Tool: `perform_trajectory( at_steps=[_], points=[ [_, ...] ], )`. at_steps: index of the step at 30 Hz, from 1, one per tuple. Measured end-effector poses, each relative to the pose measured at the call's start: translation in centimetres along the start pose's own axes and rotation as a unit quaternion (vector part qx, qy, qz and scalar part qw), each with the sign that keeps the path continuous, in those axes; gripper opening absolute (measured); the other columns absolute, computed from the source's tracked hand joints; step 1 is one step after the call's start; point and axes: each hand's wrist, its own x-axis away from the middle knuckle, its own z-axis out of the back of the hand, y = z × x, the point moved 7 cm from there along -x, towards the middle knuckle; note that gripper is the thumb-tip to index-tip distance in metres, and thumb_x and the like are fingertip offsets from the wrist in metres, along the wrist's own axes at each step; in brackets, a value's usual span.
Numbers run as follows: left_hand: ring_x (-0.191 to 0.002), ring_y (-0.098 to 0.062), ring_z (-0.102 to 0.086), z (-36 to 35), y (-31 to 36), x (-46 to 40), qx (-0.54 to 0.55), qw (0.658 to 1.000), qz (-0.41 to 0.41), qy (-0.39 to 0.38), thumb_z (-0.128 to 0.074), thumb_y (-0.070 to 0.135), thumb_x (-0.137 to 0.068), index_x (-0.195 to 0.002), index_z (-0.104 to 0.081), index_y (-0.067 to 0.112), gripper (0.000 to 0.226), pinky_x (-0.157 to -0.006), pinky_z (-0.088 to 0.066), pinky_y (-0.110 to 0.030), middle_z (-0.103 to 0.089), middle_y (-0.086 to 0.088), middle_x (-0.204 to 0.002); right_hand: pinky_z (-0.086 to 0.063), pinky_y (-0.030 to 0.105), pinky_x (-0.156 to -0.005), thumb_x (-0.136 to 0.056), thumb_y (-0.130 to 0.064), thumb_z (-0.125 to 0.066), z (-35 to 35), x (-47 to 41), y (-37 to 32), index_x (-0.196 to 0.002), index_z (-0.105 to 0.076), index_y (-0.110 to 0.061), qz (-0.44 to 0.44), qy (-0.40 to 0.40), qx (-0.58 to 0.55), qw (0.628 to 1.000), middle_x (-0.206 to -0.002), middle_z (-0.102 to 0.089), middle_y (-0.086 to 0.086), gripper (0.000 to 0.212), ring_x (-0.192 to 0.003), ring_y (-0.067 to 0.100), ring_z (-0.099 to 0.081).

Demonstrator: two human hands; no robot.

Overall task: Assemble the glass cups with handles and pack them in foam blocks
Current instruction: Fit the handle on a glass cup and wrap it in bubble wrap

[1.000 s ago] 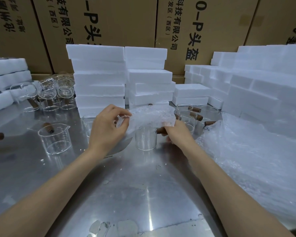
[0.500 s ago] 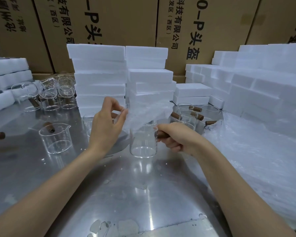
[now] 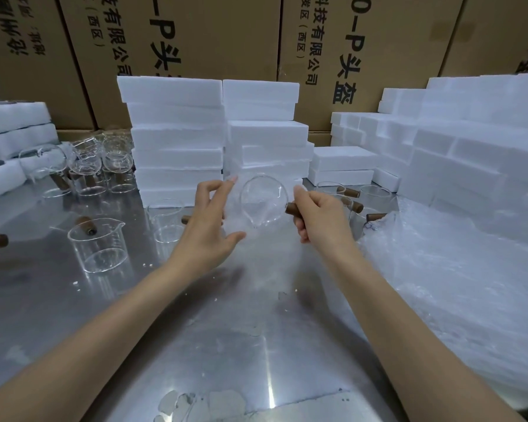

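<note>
The cup [image 3: 263, 205] is gripped by its handle [image 3: 293, 208] in the right hand [image 3: 320, 216]; the wrap [image 3: 235, 214], loosely held by the spread left hand [image 3: 209, 226], should be drawn snugly around the glass.

Clear glass cup [image 3: 263, 202] tipped mouth-forward, brown wooden handle [image 3: 292, 209]
</note>
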Motion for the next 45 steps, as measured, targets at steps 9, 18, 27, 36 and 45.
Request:
perform_trajectory(
  at_steps=[9,18,27,36,45],
  points=[
    [-0.084,-0.002,-0.047,1.0,2.3,0.2,0.06,0.994,-0.07,0.057,-0.072,0.022,-0.076,-0.137,-0.046,0.021,0.067,-0.078,-0.039,-0.007,-0.035,0.011,-0.114,-0.04,0.017,-0.042,-0.096,-0.037,-0.048,-0.1,0.4,0.2,-0.069,-0.057,-0.006,0.022,0.049,-0.044,0.998,-0.042,-0.054,-0.012,0.042,-0.037,0.0,-0.043],
    [-0.073,0.005,-0.055,2.5,2.4,0.0,0.073,0.987,-0.044,0.138,-0.058,0.002,-0.09,-0.124,-0.063,0.012,0.036,-0.068,-0.041,-0.005,-0.055,0.009,-0.094,-0.052,0.021,-0.054,-0.087,-0.046,-0.059,0.2,1.1,-0.9,-0.07,-0.06,-0.014,0.087,0.085,0.006,0.993,-0.056,-0.064,-0.017,0.036,-0.045,0.0,-0.055],
    [-0.062,-0.001,-0.059,3.5,1.3,0.1,0.203,0.961,0.062,0.176,-0.072,0.022,-0.085,-0.103,-0.051,0.034,0.03,-0.06,-0.048,-0.013,-0.064,0.016,-0.079,-0.049,0.015,-0.046,-0.083,-0.043,-0.066,-1.8,1.1,2.4,-0.075,-0.066,-0.01,-0.127,-0.017,-0.117,0.985,-0.059,-0.06,-0.002,0.034,-0.042,0.002,-0.057],
    [-0.07,-0.007,-0.06,4.3,4.4,0.3,0.149,0.969,-0.027,0.194,-0.07,0.014,-0.086,-0.094,-0.071,0.022,0.011,-0.064,-0.047,-0.013,-0.063,0.015,-0.088,-0.05,0.013,-0.053,-0.083,-0.033,-0.069,-0.6,1.1,1.3,-0.07,-0.07,-0.017,-0.069,0.029,-0.112,0.991,-0.061,-0.069,-0.006,0.021,-0.059,0.003,-0.067],
    [-0.073,0.002,-0.053,3.2,9.3,1.6,0.095,0.963,-0.189,0.166,-0.069,0.008,-0.086,-0.095,-0.073,0.008,0.01,-0.063,-0.039,-0.012,-0.064,0.005,-0.088,-0.03,0.02,-0.046,-0.08,-0.028,-0.056,-3.1,3.5,-2.3,-0.053,-0.053,-0.028,0.215,0.058,0.179,0.958,-0.046,-0.048,-0.012,0.027,-0.048,0.005,-0.044]
  ],
)
